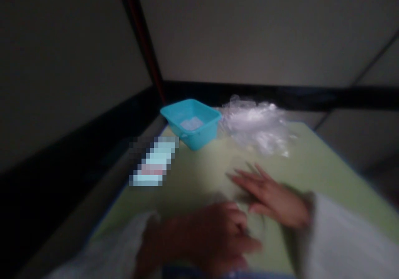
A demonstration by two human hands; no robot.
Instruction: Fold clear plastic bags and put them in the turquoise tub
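The clear plastic film (257, 226) between the hands could slide or crease, since it seems thin and light and may not be firmly pinned to the table (324, 158). The left hand (224, 235) has curled fingers; whether it grips the film cannot be told. The right hand (266, 192) has fingers outstretched, grasping nothing visible. The film looks see-through and blurred, its edges nearly lost. A shiny, crumpled plastic heap (258, 121) lies beyond the right hand.

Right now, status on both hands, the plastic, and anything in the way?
Left hand curled, hold unclear. Right hand outstretched, open. Plastic heaped beyond both hands. Bin left of it, likely not blocking.
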